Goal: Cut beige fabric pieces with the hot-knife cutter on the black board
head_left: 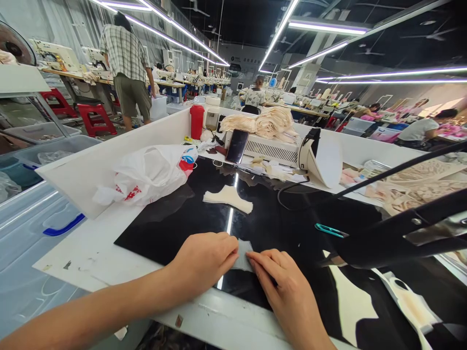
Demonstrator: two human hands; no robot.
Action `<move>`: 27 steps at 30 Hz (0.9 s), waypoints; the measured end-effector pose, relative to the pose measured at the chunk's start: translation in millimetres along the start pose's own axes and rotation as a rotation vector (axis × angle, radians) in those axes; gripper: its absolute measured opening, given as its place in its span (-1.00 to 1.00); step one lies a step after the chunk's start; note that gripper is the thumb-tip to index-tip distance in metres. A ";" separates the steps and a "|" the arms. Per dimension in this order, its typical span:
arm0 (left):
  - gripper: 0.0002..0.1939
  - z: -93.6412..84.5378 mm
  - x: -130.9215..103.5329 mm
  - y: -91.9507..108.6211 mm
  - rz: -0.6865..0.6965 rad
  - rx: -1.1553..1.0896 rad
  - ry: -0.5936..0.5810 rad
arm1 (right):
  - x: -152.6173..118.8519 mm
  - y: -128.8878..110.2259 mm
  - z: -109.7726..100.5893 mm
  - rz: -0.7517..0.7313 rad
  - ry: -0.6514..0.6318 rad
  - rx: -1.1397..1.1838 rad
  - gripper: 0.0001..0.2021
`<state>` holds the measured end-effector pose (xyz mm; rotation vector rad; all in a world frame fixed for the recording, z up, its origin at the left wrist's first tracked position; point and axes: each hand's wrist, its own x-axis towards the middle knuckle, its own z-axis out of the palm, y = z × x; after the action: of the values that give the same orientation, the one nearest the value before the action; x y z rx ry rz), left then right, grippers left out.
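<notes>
My left hand [207, 260] is closed, its thumb and fingers pinched at the left edge of a small pale grey piece of thin material [243, 255]. At the piece's right edge, the thumb and index finger of my right hand [279, 277] are pressed together on it. The piece lies low over the glossy black tabletop sheet [175, 218], and its side edges are partly hidden by my fingers. Beyond my hands sits a stack of cream fabric cut-outs [228, 198]. To the right lie teal thread snips [330, 230] and a larger cream cut piece [352, 301].
A black machine arm [394, 228] reaches in from the right. At the back are a white plastic bag [146, 172], a phone [237, 146], a red cup [197, 121], a lamp [324, 158] and piled cream fabric [273, 121]. A person [126, 63] stands beyond the left partition.
</notes>
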<state>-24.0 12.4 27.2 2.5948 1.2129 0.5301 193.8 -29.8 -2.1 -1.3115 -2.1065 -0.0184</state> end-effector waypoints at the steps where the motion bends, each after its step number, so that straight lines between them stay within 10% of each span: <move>1: -0.85 1.4 -0.5 -0.5 0.022 0.009 0.029 | -0.1 0.1 0.1 0.000 0.001 0.000 -0.74; 19: -0.85 -1.4 -1.1 1.4 -0.035 0.099 -0.124 | -0.9 0.5 3.9 0.009 -0.011 -0.014 -0.73; 27: -0.84 4.7 -2.0 -0.3 0.188 0.171 0.104 | -1.1 0.2 4.4 0.023 -0.004 -0.012 -0.72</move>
<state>-23.4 10.8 22.4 2.8785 1.0944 0.6305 192.1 -29.1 -6.3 -1.3441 -2.0974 -0.0191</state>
